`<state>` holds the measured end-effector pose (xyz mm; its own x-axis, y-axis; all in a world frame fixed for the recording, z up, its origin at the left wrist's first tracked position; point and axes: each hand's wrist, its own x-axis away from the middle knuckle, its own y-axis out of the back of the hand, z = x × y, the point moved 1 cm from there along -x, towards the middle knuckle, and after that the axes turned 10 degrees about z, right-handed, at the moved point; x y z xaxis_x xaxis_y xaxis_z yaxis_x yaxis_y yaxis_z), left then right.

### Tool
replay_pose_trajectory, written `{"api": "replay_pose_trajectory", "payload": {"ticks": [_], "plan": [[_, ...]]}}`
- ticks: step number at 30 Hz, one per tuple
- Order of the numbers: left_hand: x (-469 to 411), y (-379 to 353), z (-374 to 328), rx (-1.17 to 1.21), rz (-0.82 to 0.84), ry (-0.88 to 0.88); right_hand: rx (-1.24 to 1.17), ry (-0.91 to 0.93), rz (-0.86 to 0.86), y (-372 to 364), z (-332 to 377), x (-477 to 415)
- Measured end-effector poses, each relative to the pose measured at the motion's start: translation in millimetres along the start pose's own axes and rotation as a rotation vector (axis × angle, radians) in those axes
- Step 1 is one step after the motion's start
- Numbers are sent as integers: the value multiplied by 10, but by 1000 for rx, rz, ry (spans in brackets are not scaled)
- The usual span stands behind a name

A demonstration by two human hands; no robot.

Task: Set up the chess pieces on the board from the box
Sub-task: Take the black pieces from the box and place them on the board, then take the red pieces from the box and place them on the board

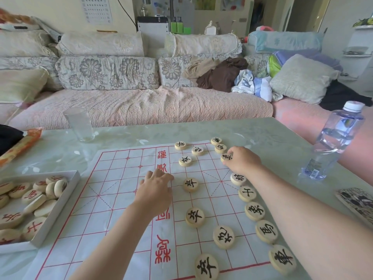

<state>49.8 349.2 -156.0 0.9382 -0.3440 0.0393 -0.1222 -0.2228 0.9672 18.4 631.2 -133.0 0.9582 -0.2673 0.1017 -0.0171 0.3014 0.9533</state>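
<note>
A white cloth board (121,199) with red grid lines lies on the table. Several round wooden pieces with black characters stand on its right half, among them one at mid-board (190,184). My right hand (242,160) reaches to the far right edge and pinches a black-character piece (226,157) between its fingertips. My left hand (155,190) rests palm down on the board's middle, fingers together, nothing visible in it. A white box (60,205) at the left holds several red-character pieces (32,195).
A clear glass (79,124) stands beyond the board's far left corner. A water bottle (333,140) stands at the right, near my right forearm. An orange packet (20,146) lies at the left edge, a patterned object (357,201) at the right edge. A sofa sits behind.
</note>
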Motion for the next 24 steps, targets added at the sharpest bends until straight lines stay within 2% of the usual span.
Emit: {"api": "replay_pose_trajectory", "payload": {"ticks": [6, 15, 19, 24], "plan": [[55, 77, 78, 59, -3, -9, 92, 68, -70, 89, 266, 120], [422, 502, 727, 141, -85, 60, -106, 407, 86, -195, 1589, 669], [646, 714, 1187, 83, -121, 136, -101, 542, 184, -398, 2215, 895], [940, 875, 1802, 69, -69, 257, -59, 643, 244, -572, 2987, 1062]]}}
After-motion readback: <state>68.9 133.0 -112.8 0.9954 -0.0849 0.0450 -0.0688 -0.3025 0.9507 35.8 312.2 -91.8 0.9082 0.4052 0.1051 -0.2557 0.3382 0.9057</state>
